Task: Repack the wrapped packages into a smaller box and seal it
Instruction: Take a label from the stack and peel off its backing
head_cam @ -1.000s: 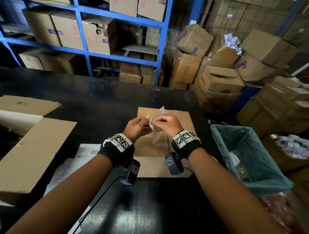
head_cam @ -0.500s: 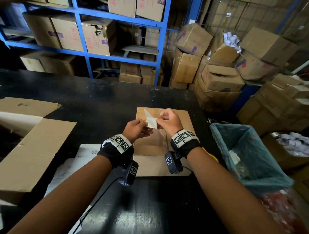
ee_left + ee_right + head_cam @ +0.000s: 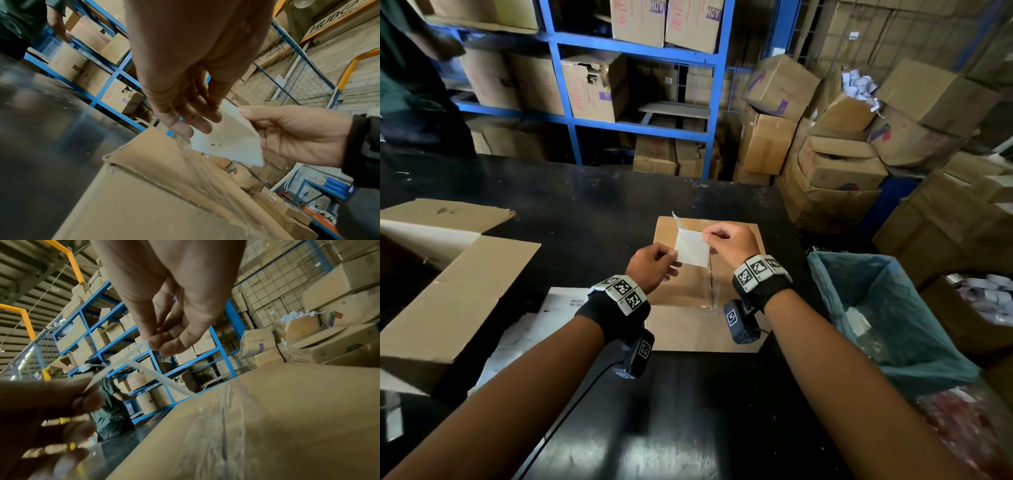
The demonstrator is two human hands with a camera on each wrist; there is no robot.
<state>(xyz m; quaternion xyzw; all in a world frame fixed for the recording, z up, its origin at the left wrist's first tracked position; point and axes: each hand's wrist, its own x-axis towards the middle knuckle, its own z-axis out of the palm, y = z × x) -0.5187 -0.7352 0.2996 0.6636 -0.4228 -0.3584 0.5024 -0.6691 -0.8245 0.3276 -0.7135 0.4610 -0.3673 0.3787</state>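
A small closed cardboard box lies on the black table, with clear tape running along its top seam. Just above the box both hands hold a white paper label with a clear film layer lifting off its far edge. My left hand pinches the label's near left corner. My right hand pinches its right edge between thumb and fingers. In the left wrist view the label hangs over the box. The right wrist view catches the label edge-on.
A large open cardboard box stands at the table's left, white papers beside it. A bin with a teal liner sits right of the table. Blue shelving and stacked cartons fill the back. Another person stands far left.
The hands have drawn apart: a second ago they were bunched together on a crumpled strip, and now the label is spread flat between them with its film lifting.
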